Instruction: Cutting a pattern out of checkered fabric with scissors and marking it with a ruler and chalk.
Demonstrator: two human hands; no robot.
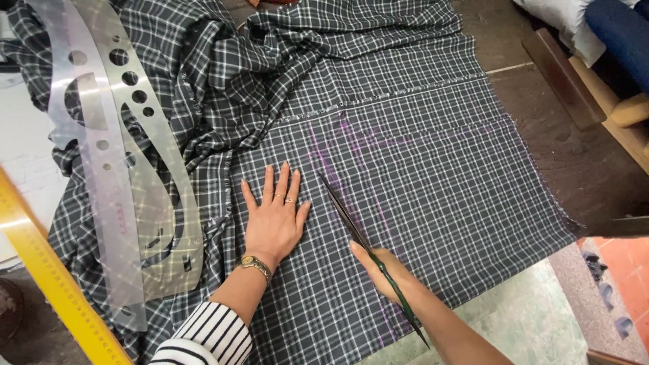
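A dark plaid fabric [433, 169] with white checks lies spread over a table, with purple chalk lines [368, 145] drawn on it. My left hand [274, 216] lies flat on the cloth with fingers spread, a ring on one finger and a watch on the wrist. Just to its right, my right hand [385, 270] grips long dark scissors [345, 209]. Their blades point away from me along a purple line and look nearly closed.
Clear plastic curve rulers [128, 176] lie on the bunched fabric at left. A yellow measuring stick [54, 277] crosses the lower left corner. The wooden tabletop [581, 155] shows at right, with a bench and cushions beyond.
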